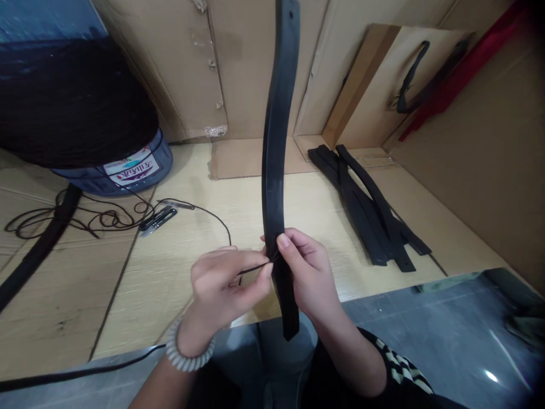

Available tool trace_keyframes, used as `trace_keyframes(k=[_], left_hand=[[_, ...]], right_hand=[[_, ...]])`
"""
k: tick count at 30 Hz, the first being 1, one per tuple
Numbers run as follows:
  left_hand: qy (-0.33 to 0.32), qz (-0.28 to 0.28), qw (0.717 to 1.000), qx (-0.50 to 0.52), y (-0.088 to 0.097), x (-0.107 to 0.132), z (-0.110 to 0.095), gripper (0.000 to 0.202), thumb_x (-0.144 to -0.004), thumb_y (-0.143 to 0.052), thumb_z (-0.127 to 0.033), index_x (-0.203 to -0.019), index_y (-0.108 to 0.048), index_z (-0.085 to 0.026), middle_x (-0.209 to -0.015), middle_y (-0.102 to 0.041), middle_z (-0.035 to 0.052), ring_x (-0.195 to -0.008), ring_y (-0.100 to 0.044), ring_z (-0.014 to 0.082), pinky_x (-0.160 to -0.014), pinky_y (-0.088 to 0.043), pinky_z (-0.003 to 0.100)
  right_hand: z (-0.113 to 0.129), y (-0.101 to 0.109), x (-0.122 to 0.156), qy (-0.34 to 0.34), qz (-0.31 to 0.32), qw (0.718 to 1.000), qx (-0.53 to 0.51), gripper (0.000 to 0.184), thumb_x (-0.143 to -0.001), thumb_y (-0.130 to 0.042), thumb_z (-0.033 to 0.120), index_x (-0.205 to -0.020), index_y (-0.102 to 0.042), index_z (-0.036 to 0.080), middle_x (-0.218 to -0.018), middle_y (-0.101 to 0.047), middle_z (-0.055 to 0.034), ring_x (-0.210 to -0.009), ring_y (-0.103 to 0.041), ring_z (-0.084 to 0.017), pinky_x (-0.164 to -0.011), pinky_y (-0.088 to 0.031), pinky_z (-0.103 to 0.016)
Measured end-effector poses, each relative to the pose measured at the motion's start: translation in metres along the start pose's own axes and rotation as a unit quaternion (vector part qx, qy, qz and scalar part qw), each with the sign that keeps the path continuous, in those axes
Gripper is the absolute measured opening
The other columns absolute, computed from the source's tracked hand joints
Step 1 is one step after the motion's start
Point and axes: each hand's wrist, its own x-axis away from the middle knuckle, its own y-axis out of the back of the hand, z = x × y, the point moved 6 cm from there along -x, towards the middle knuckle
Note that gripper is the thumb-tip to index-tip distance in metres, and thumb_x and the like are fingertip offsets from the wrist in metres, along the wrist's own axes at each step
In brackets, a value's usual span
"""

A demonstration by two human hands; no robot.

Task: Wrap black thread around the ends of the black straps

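Black strap (273, 170) upright, long axis near-vertical, right hand (309, 272) holding.

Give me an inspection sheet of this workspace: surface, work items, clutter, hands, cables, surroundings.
Surface: light wood-grain tabletop.
Work items: black strap held upright; thin black cord at its lower part.
Clutter: stacked black straps; thread snips; black cord spool.
Hands: left hand pinches the cord; right hand grips the strap.
Cables: loose cord loops beside the spool.
Surroundings: cardboard walls; red strip; grey floor.
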Motion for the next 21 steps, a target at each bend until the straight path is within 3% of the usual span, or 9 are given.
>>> trace_keyframes(k=[3,6,10,13,17,21], left_hand=[[-0.05,-0.044,0.996,-0.063,-0.006,0.007,-0.008,0.016,-0.076,-0.068,-0.01,-0.084,-0.057,-0.018,-0.065,-0.067,-0.0014,-0.054,-0.06,0.0092,-0.054,-0.048,0.022],[-0.069,-0.067,0.992,-0.08,-0.013,0.012,-0.011,0.018,-0.077,-0.061,-0.005,-0.079,-0.05,-0.019,-0.052,-0.056,-0.0057,-0.045,-0.051,0.0077,-0.049,-0.044,0.022],[-0.05,-0.079,0.992,-0.088,-0.019,0.014,-0.009,0.019,-0.079,-0.057,-0.005,-0.076,-0.045,-0.019,-0.049,-0.048,-0.0083,-0.041,-0.044,0.0059,-0.044,-0.036,0.019],[-0.026,-0.089,0.99,-0.11,-0.021,0.016,-0.008,0.018,-0.08,-0.057,-0.007,-0.075,-0.044,-0.019,-0.05,-0.047,-0.0078,-0.042,-0.044,0.0055,-0.042,-0.03,0.019],[0.009,-0.126,0.982,-0.138,-0.019,0.021,-0.003,0.015,-0.08,-0.059,-0.009,-0.079,-0.047,-0.019,-0.053,-0.05,-0.0068,-0.044,-0.045,0.0062,-0.043,-0.031,0.02],[0.022,-0.147,0.978,-0.148,-0.017,0.023,0.004,0.015,-0.08,-0.059,-0.01,-0.075,-0.047,-0.019,-0.052,-0.048,-0.007,-0.045,-0.046,0.0067,-0.046,-0.035,0.019]], right_hand=[[0.003,-0.002,0.001,0.016,-0.011,0.999,0.037,0.022,-0.093,-0.054,0.035,-0.086,-0.066,0.018,-0.076,-0.066,-0.0006,-0.069,-0.061,-0.008,-0.068,-0.051,-0.018],[0.002,-0.005,0.002,0.023,-0.007,0.998,0.065,0.024,-0.094,-0.051,0.036,-0.09,-0.067,0.018,-0.083,-0.069,-0.0024,-0.073,-0.062,-0.009,-0.069,-0.051,-0.02],[-0.005,-0.004,0.003,0.012,-0.012,0.998,0.057,0.029,-0.093,-0.052,0.039,-0.113,-0.065,0.023,-0.09,-0.07,-0.0035,-0.075,-0.064,-0.011,-0.068,-0.054,-0.024],[-0.009,-0.001,0.003,0.01,-0.021,0.999,0.036,0.046,-0.091,-0.055,0.04,-0.135,-0.051,0.027,-0.091,-0.07,-0.0028,-0.079,-0.066,-0.013,-0.071,-0.055,-0.026],[-0.011,-0.001,0.004,0.002,0.001,1.0,0.007,0.045,-0.093,-0.051,0.041,-0.137,-0.05,0.029,-0.102,-0.07,-0.004,-0.085,-0.066,-0.012,-0.08,-0.056,-0.028],[-0.009,-0.006,0.005,-0.006,0.026,0.999,-0.024,0.046,-0.09,-0.058,0.033,-0.136,-0.05,0.029,-0.118,-0.066,-0.0035,-0.106,-0.063,-0.013,-0.097,-0.052,-0.03]])
